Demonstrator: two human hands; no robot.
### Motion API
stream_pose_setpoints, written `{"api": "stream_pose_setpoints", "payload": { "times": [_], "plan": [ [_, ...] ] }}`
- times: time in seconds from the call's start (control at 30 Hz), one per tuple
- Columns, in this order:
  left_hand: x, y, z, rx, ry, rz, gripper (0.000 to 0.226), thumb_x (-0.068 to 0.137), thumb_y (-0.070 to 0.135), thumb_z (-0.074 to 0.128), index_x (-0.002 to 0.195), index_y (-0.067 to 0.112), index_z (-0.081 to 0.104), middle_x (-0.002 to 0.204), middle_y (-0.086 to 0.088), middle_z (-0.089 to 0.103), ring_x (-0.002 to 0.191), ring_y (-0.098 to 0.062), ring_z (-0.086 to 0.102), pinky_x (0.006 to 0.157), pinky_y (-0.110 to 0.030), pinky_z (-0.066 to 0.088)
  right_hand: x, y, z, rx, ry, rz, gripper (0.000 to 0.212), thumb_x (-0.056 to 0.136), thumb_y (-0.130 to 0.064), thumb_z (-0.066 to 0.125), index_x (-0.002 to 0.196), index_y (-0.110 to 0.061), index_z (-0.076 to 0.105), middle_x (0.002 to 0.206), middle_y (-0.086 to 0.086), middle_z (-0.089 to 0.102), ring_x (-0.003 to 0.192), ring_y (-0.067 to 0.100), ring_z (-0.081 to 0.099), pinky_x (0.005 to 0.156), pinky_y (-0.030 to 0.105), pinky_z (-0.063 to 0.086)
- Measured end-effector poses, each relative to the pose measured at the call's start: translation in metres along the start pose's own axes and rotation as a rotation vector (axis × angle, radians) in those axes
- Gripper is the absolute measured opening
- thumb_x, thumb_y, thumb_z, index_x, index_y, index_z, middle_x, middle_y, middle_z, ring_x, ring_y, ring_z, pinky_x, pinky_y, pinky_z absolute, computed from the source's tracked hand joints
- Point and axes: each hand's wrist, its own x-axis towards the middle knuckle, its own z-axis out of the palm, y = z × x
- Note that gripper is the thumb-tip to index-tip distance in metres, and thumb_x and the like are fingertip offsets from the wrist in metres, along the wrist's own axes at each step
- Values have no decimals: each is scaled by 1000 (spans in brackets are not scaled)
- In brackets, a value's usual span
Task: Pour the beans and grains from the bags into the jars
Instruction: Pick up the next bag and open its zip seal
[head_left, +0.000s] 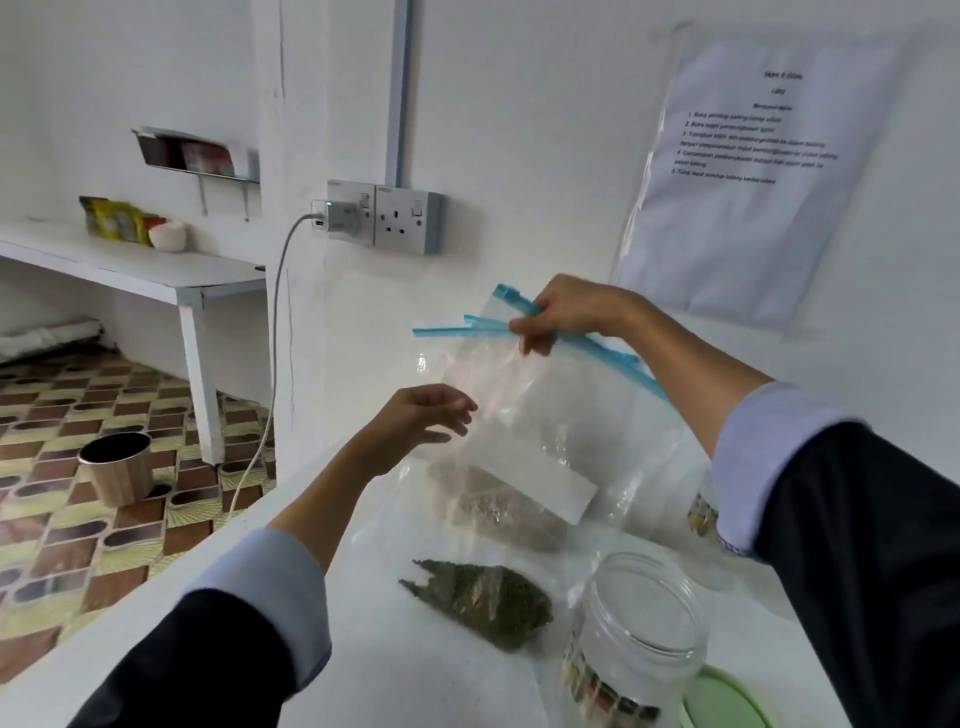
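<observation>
My right hand (563, 312) pinches the blue zip strip of a clear plastic bag (524, 410) and holds it up above the white counter (415, 670). The bag hangs down with a white label and pale brownish grains at its bottom. My left hand (423, 423) hovers at the bag's left edge with loosely curled fingers, holding nothing that I can see. A second bag with green beans (483, 603) lies flat on the counter. An open clear jar (636, 639) with a coloured label stands at the lower right. Another jar (701, 512) is partly hidden behind my right sleeve.
A pale green lid (727, 701) lies beside the open jar. The counter's left edge drops to a patterned tiled floor with a small bin (117, 470). A wall socket with a plugged charger (384, 215) and a paper notice (753, 171) are on the wall behind.
</observation>
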Motion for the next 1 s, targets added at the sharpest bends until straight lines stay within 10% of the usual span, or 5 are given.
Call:
{"api": "stream_pose_setpoints", "payload": {
  "times": [0.23,0.43,0.77,1.0],
  "plan": [
    [-51,-82,-19,174,158,-296,20,92,19,60,109,8,60,105,-9,63,99,-24,59,83,-32,46,-33,-14,-15,75,220,-62,26,92,-21,62,73,-5,69,54,-6,66,57,11,65,62,12,49],
    [-55,-91,-1,-358,460,-339,19,95,21,56,93,2,56,100,-16,61,87,-28,64,83,-41,49,-52,-21,-15,110,358,-69,26,95,-26,57,84,-5,67,82,7,70,69,18,67,58,17,40],
    [-47,-76,16,-563,479,-321,34,97,38,50,120,13,48,113,-5,57,108,-26,54,93,-42,42,-60,-15,-19,182,607,-68,22,93,-27,61,82,-10,69,77,3,69,72,25,69,90,44,53],
    [-51,-76,27,-733,343,-269,22,95,31,53,81,14,57,78,-2,53,80,-16,55,72,-28,43,-69,-19,-23,212,645,-64,24,94,-28,59,86,-8,70,86,8,72,72,26,71,81,34,54]
  ]
}}
